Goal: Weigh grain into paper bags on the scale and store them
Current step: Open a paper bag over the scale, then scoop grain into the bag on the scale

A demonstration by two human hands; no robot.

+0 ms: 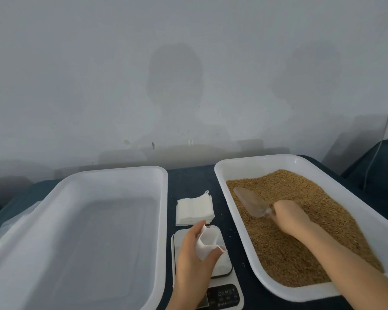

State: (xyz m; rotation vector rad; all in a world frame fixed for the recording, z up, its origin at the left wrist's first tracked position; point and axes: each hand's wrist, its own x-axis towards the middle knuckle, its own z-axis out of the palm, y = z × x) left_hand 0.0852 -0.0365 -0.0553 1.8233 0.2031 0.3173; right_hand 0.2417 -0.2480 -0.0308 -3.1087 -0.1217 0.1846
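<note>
A white tray (255,163) on the right holds brown grain (305,220). My right hand (289,218) grips the handle of a clear plastic scoop (252,203) that lies on the grain, its mouth pointing away to the upper left. My left hand (193,253) holds a small white paper bag (207,241) with its mouth open, upright over the white scale (225,265) in the middle. A stack of flat white bags (194,210) lies just behind the scale.
A large empty white tray (81,220) fills the left side. The table has a dark blue cloth (188,182). A grey wall rises close behind. The scale's black display panel (226,295) faces me.
</note>
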